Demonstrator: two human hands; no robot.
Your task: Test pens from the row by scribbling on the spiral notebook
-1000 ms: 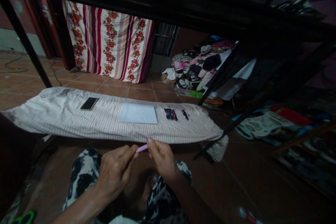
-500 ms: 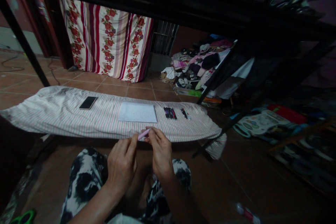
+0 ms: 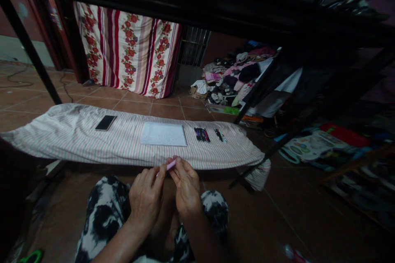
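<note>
A slim pink pen (image 3: pixel 170 165) is held between both hands above my lap, in front of the bench's near edge. My left hand (image 3: pixel 145 195) is closed round its lower left end, while the fingers of my right hand (image 3: pixel 187 185) pinch the upper right end. Its tip is hidden by the fingers. Beyond the hands, a spiral notebook (image 3: pixel 163 133) lies open with faint writing on the page. Right of it is a row of several pens (image 3: pixel 202 134), then a smaller group of pens (image 3: pixel 219 134). A dark-screened phone (image 3: pixel 105 123) lies to the left.
A striped cloth (image 3: pixel 80 144) covers the low bench. Black metal posts (image 3: pixel 33 49) and an overhead beam (image 3: pixel 185 4) frame the view. Behind are a floral curtain (image 3: pixel 129 53) and heaped clothes (image 3: pixel 237 74). A green-handled object (image 3: pixel 32 257) lies at lower left.
Both hands have dipped slightly with the pink pen. The right fingers have shifted along it, and less of the pen shows. The whole view has moved a little.
</note>
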